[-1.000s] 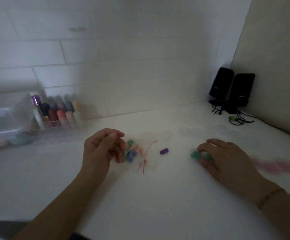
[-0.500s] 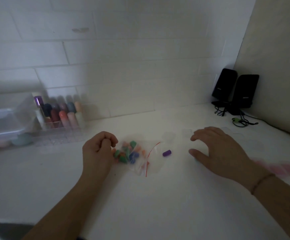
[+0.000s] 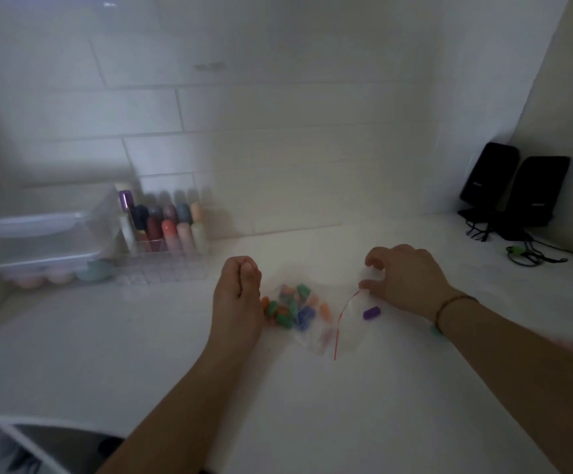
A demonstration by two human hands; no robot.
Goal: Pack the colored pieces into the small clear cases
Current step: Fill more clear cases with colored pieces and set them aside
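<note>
Many colored pieces [image 3: 288,307] lying in a heap inside a clear plastic bag [image 3: 316,323] with a red zip line, flat on the white table [image 3: 312,405]. Green, orange, blue and grey ones among them, exact count not readable in the dim light. One purple piece [image 3: 371,313] apart from the heap, just right of the red line of the bag; inside or outside the bag cannot be told.

Left hand [image 3: 237,302] resting on the table just left of the bag, fingers curled tight into a loose fist, thumb tip pressed against the forefinger; nearest pieces touching its side. Something pinched between those fingertips or nothing: cannot tell.

Right hand [image 3: 404,278] hovering just right of the bag and behind it, fingers spread apart and bent downward like a claw, thumb tip at the upper end of the red line. Perhaps a small clear case under those fingers, but too faint to confirm. Thin bracelet [image 3: 452,304] on the wrist, and a small teal spot just under the wrist, blurred.

Far left of the bag, against the tiled wall, a clear organizer [image 3: 162,241] with upright colored bottles, and left of that a clear lidded box [image 3: 42,234]. Far right of the bag, in the corner, two black speakers [image 3: 514,186] with cables [image 3: 524,254]
</note>
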